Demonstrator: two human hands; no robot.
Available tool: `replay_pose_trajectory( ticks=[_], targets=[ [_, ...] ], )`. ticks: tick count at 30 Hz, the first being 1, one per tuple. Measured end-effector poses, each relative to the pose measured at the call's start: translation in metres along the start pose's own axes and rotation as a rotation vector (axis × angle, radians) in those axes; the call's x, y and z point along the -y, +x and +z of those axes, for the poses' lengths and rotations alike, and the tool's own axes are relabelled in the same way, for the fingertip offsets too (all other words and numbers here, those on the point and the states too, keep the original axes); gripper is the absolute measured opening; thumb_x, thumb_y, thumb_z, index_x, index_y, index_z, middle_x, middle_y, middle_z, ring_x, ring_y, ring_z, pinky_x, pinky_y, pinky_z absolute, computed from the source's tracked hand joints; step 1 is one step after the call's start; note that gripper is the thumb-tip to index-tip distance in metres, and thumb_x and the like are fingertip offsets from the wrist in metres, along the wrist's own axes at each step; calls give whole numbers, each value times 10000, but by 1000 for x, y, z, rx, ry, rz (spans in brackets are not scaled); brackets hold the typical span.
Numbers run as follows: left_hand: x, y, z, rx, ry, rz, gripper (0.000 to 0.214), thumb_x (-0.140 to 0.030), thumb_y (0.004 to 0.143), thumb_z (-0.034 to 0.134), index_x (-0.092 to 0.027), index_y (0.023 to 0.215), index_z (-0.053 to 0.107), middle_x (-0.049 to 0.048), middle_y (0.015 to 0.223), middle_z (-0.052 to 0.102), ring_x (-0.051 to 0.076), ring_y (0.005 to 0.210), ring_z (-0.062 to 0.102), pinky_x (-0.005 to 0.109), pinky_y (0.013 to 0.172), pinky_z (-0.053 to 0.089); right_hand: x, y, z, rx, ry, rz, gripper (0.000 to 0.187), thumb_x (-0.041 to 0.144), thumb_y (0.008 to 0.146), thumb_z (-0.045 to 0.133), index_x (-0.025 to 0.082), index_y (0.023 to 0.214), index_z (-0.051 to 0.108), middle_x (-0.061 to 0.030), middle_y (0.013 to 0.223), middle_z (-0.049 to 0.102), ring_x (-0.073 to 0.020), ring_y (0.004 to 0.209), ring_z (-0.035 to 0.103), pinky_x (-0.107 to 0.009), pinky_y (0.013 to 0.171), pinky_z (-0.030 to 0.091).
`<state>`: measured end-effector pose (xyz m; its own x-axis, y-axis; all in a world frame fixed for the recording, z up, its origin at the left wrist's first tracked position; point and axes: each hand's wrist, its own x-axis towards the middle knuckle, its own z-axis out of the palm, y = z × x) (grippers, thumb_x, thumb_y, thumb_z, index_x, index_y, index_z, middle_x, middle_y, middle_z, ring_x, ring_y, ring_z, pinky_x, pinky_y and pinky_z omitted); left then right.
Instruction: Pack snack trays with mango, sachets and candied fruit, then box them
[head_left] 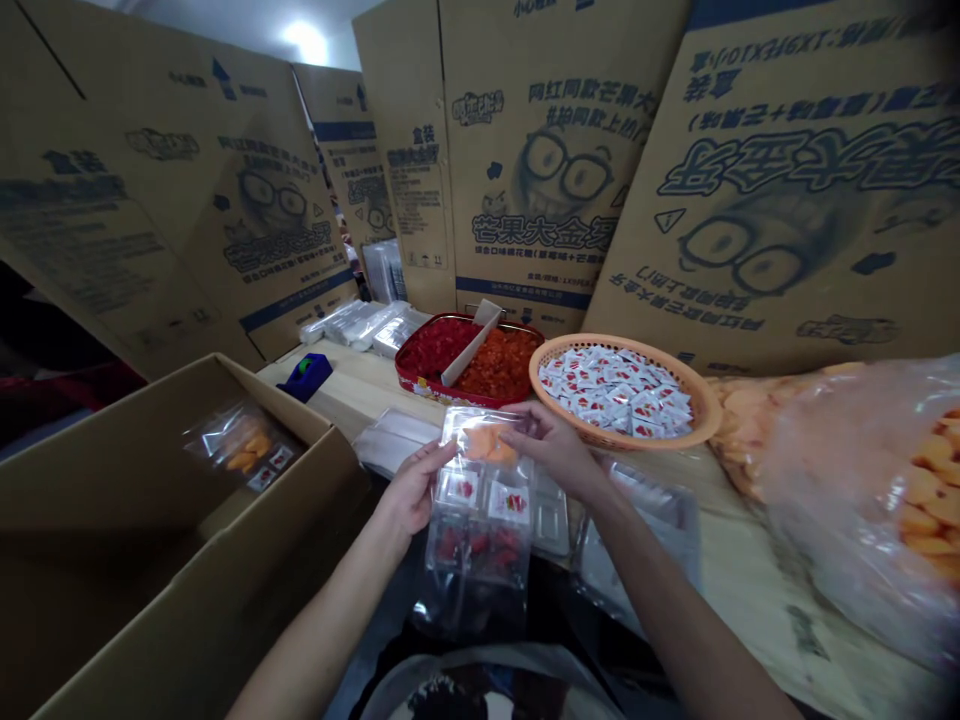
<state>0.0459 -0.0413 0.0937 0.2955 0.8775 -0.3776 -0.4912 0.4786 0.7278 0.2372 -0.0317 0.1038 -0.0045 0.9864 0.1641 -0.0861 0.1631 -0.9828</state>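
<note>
I hold a clear plastic clamshell tray [484,490] over the front of the wooden table [750,580]. It contains orange pieces at its far end, two small white sachets in the middle and red pieces at its near end. My left hand [411,490] grips its left edge with fingers curled. My right hand [551,447] pinches its far right corner. Beneath it lie more empty clear trays [637,520].
An open cardboard box [150,540] at left holds one packed tray [240,447]. Behind stand a red tray of red and orange pieces [469,360], an orange basket of sachets [619,390] and a large bag of orange chips [870,480]. Tall printed cartons wall the back.
</note>
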Motion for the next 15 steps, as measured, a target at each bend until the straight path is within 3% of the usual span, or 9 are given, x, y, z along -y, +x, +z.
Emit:
replay_pose_trajectory(
  ticks=[3,6,11,15],
  targets=[
    [1,-1,2,-18,14,20,279,-225,589,751,-142,831,641,41,719,683,150,607,631,262,616,511,1,-2,-2,53,-99,-41,117,284,632,709,188,690,675,18,668,630,-107,608,523,-213,559,412],
    [1,-4,5,-5,42,43,309,-216,575,759,-140,852,645,43,751,682,142,634,630,257,638,510,4,-4,-2,84,-194,-82,132,295,656,685,188,582,662,21,576,596,-100,542,488,-212,506,382],
    [-2,-15,13,36,187,105,350,-284,618,733,-150,931,654,49,809,676,137,682,616,244,655,486,13,-12,4,66,-249,-147,94,286,664,681,203,621,671,10,614,608,-115,588,509,-221,539,404],
    [-8,-30,20,-9,366,277,280,-325,615,725,-134,815,678,40,750,670,126,670,591,220,650,453,30,-22,13,77,-263,-235,60,271,672,676,211,671,671,1,643,615,-129,606,521,-232,546,414]
  ],
)
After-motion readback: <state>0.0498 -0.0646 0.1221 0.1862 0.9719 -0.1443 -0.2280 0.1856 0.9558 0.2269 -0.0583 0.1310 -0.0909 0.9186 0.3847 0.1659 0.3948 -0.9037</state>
